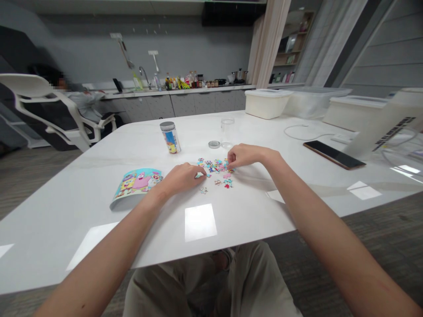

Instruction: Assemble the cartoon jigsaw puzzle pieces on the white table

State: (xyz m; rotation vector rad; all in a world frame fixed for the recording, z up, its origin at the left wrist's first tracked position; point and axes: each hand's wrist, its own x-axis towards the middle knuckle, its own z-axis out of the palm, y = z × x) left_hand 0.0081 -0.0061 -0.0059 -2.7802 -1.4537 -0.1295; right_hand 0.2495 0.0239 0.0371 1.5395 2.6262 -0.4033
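Note:
Colourful jigsaw puzzle pieces (218, 166) lie in a loose heap on the white table. At the heap's left side is my left hand (185, 178), its thumb and index finger closed around a small bluish piece. My right hand (246, 155) reaches in from the right, fingers curled down and pinched on a piece at the heap's edge. A few single pieces lie nearer to me, among them a pale one (204, 190) and a red-marked one (228, 183). Left of my left hand rests a curved cartoon picture sheet (137, 182).
Beyond the pieces stand a printed canister (170, 138), a clear jar (227, 132) and a metal lid (214, 144). To the right are a phone (333, 154), a cable and white storage boxes (267, 104). A person sits by a white chair (49, 105) at the left.

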